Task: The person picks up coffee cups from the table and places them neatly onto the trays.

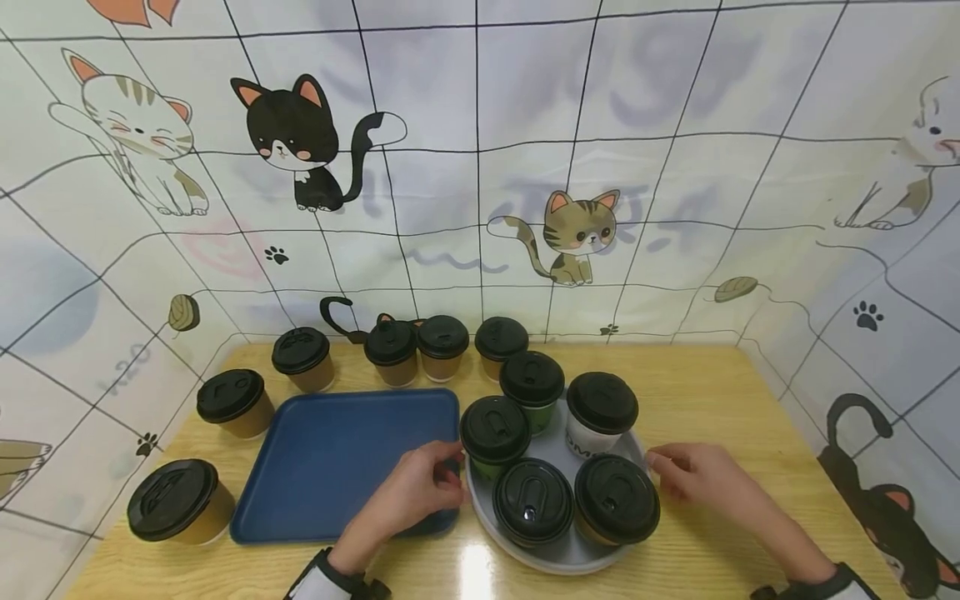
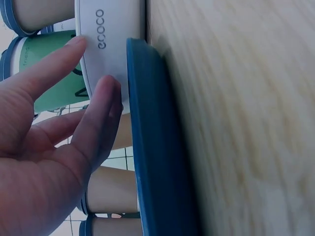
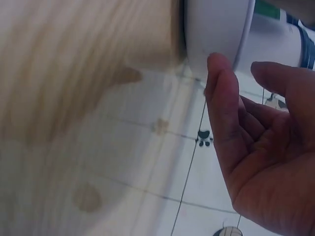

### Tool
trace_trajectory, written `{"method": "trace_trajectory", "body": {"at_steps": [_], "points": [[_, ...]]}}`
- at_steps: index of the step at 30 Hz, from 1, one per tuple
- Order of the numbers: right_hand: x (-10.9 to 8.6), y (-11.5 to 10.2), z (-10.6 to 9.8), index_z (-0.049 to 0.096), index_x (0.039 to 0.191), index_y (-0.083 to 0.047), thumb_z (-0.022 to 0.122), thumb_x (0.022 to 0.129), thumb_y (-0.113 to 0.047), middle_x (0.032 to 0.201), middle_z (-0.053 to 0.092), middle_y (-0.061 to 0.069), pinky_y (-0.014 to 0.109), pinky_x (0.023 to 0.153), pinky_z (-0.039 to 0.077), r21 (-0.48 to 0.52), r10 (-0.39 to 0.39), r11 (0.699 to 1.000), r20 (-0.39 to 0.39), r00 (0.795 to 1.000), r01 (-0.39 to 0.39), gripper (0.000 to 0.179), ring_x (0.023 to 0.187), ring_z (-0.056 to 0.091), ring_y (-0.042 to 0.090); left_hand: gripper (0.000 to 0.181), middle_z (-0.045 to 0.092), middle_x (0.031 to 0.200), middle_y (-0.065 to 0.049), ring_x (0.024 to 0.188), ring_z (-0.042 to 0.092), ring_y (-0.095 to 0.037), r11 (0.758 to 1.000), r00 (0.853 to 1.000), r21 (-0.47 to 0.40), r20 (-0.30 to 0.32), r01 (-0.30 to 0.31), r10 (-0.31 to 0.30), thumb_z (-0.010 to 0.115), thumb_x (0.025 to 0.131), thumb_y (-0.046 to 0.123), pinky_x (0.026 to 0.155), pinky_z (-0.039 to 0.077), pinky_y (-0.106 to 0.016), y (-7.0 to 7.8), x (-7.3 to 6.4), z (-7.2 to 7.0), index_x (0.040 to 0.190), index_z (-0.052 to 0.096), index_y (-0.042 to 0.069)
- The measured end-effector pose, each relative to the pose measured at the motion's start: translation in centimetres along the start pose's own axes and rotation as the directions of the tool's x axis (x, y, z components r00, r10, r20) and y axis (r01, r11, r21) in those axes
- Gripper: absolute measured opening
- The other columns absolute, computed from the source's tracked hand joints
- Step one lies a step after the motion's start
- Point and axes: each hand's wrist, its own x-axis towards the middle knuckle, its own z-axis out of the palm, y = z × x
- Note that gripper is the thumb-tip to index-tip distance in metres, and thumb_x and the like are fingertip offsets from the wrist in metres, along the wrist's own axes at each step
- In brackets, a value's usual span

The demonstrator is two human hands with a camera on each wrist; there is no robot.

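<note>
Wooden tabletop: left hand and right hand, thumbs apart from fingers, touch the round tray at nine and three o'clock; uneven lifting could topple its cups.

Head view forward-down over table; wrist views close, sideways, sharing round tray

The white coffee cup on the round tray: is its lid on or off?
On: in the head view, a black lid caps the white coffee cup.

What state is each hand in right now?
Left hand: open, fingertips at the round tray's rim.
Right hand: open, fingertips at its opposite side.
</note>
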Motion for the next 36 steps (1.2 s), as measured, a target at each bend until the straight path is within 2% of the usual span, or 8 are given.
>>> {"method": "trace_trajectory", "body": {"at_steps": [4, 9, 17, 21, 23, 28, 32, 36], "points": [[0.1, -0.3, 0.8, 0.073, 0.114, 0.002, 0.058, 0.107, -0.024, 0.067, 0.060, -0.007, 0.026, 0.054, 0.049, 0.017, -0.008, 1.000, 0.041, 0.999, 0.007, 0.031, 0.058, 0.055, 0.006, 0.066, 0.062, 0.125, -0.014, 0.088, 0.071, -0.014, 1.000, 1.000, -0.003, -0.001, -0.014, 0.014, 0.089, 0.081, 0.012, 0.073, 0.058, -0.024, 0.2, -0.1, 0.2, 0.138, 0.061, -0.006], [0.2, -0.7, 1.2, 0.074, 0.108, -0.001, 0.059, 0.106, -0.020, 0.066, 0.060, -0.007, 0.025, 0.053, 0.048, 0.018, -0.009, 1.000, 0.018, 1.000, 0.008, 0.024, 0.058, 0.055, 0.006, 0.068, 0.061, 0.126, -0.017, 0.090, 0.072, -0.017, 1.000, 1.000, -0.025, -0.016, -0.010, 0.009, 0.091, 0.079, 0.012, 0.073, 0.058, -0.022, 0.4, -0.2, 0.2, 0.136, 0.062, -0.007], [0.3, -0.4, 1.1, 0.075, 0.107, -0.001, 0.060, 0.105, -0.017, 0.069, 0.063, -0.007, 0.025, 0.055, 0.051, 0.002, -0.006, 1.000, -0.015, 1.000, 0.006, 0.021, 0.061, 0.057, 0.005, 0.069, 0.060, 0.126, -0.017, 0.093, 0.073, -0.022, 0.999, 1.000, -0.036, -0.026, -0.018, 0.017, 0.090, 0.079, 0.005, 0.075, 0.058, -0.021, 0.5, 0.0, 0.7, 0.139, 0.059, -0.010], [0.4, 0.3, 0.6, 0.075, 0.113, 0.002, 0.060, 0.105, -0.018, 0.078, 0.069, -0.002, 0.025, 0.059, 0.053, -0.015, 0.055, 0.998, -0.030, 0.998, -0.055, 0.025, 0.066, 0.061, 0.007, 0.071, 0.061, 0.125, -0.015, 0.093, 0.073, -0.019, 0.999, 0.999, -0.004, -0.015, -0.031, 0.031, 0.089, 0.079, 0.006, 0.075, 0.057, -0.022, 0.9, 0.8, 1.3, 0.142, 0.057, -0.009], [0.5, 0.9, 0.2, 0.072, 0.121, 0.006, 0.060, 0.105, -0.019, 0.091, 0.075, 0.007, 0.025, 0.062, 0.055, -0.028, 0.089, 0.996, -0.030, 0.996, -0.089, 0.032, 0.073, 0.067, 0.010, 0.074, 0.060, 0.125, -0.016, 0.093, 0.073, -0.019, 0.999, 0.999, -0.002, -0.001, -0.032, 0.032, 0.088, 0.080, 0.007, 0.075, 0.057, -0.022, 1.2, 1.2, 1.7, 0.144, 0.054, -0.007], [0.4, 2.7, -1.2, 0.071, 0.125, 0.007, 0.059, 0.107, -0.024, 0.117, 0.073, 0.024, 0.032, 0.072, 0.059, -0.121, 0.080, 0.989, -0.057, 0.995, -0.086, 0.037, 0.092, 0.073, 0.022, 0.076, 0.057, 0.123, -0.017, 0.095, 0.074, -0.020, 0.999, 0.999, 0.031, 0.039, -0.039, 0.038, 0.087, 0.082, 0.009, 0.076, 0.056, -0.021, 2.3, 2.4, 3.1, 0.148, 0.051, -0.006], [0.3, 4.2, -2.2, 0.073, 0.123, 0.005, 0.059, 0.107, -0.025, 0.116, 0.073, 0.024, 0.043, 0.078, 0.058, -0.169, 0.059, 0.983, -0.102, 0.993, -0.076, 0.037, 0.101, 0.072, 0.034, 0.078, 0.057, 0.127, -0.017, 0.094, 0.072, -0.014, 0.990, 0.998, 0.129, 0.035, -0.051, 0.047, 0.087, 0.083, 0.015, 0.078, 0.054, -0.020, 3.3, 3.5, 4.3, 0.148, 0.050, -0.007], [0.6, 5.6, -3.2, 0.073, 0.123, 0.005, 0.058, 0.107, -0.027, 0.115, 0.073, 0.023, 0.042, 0.075, 0.055, -0.175, 0.081, 0.979, -0.133, 0.988, -0.103, 0.039, 0.100, 0.069, 0.032, 0.078, 0.058, 0.124, -0.016, 0.086, 0.067, -0.006, 0.979, 0.998, 0.190, 0.023, -0.067, 0.064, 0.088, 0.083, 0.017, 0.075, 0.052, -0.019, 4.0, 4.7, 5.6, 0.147, 0.052, -0.005]]}}
